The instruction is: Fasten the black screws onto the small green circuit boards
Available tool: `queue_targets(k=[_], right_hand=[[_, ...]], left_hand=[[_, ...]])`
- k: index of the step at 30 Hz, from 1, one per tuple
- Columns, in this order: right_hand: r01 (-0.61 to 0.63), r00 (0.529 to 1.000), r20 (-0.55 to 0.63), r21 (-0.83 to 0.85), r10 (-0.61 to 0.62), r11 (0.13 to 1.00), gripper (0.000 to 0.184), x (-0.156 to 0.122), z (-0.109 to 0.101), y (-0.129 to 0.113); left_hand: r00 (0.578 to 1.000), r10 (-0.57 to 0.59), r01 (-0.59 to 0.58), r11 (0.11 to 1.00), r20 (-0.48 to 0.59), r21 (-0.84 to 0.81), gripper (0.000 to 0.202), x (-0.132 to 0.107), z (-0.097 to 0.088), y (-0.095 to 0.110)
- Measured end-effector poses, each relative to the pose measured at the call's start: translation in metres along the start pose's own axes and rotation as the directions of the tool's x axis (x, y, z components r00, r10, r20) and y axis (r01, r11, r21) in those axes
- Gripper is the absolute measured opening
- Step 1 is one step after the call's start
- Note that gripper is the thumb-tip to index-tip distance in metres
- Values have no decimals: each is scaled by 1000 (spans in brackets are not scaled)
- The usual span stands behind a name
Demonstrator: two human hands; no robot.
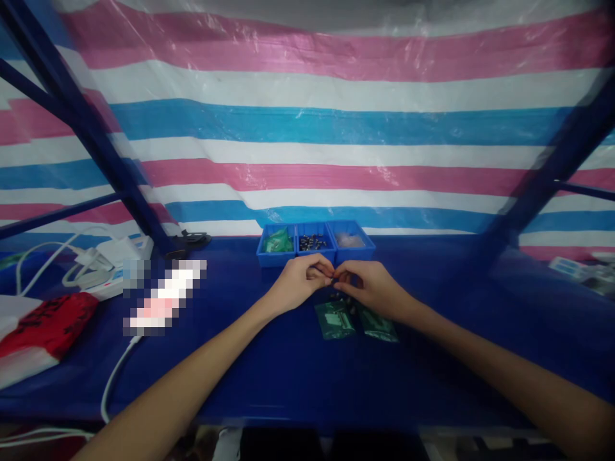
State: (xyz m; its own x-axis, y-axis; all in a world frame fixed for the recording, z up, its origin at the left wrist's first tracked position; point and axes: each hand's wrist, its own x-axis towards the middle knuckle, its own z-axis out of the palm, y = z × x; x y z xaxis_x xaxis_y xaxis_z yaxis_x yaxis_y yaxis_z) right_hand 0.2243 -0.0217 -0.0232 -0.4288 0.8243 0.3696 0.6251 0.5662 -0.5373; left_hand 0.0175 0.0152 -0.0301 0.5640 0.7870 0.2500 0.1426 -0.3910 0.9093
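Observation:
My left hand and my right hand meet fingertip to fingertip above the blue table. Both are closed in a pinch, and whatever sits between the fingertips is too small to make out. Just below them lie two green plastic bags, the left bag and the right bag, the latter partly under my right hand. Several small dark pieces lie at the bags' upper edge. Behind my hands stand three joined blue bins: a left bin with green bags, a middle bin with small dark metallic parts, a right bin with clear material.
At the left lie a white power strip with cables, a red and white bag and a blurred-out device on a white cord. Blue frame posts slope at both sides. A striped plastic sheet hangs behind the table.

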Motion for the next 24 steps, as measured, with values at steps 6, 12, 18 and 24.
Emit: queue_targets(k=[6,12,18,24], right_hand=[[-34,999,-29,27,34,999,12,-1,4,-3],[-78,993,-77,170,92,982,19,-2,4,-4],[-105,982,-138,189,133,976,27,-2,3,-4],[-94,973,-191,196,132,976,27,-2,1,-8]], left_hand=[[998,-3,-1,997,-56,-76,15,0,4,-1],[997,-14,7,996,-74,-88,12,-1,1,6],[998,13,-17,998,-60,-58,21,-4,8,7],[986,52,-41,997,-157,72,18,-4,10,5]])
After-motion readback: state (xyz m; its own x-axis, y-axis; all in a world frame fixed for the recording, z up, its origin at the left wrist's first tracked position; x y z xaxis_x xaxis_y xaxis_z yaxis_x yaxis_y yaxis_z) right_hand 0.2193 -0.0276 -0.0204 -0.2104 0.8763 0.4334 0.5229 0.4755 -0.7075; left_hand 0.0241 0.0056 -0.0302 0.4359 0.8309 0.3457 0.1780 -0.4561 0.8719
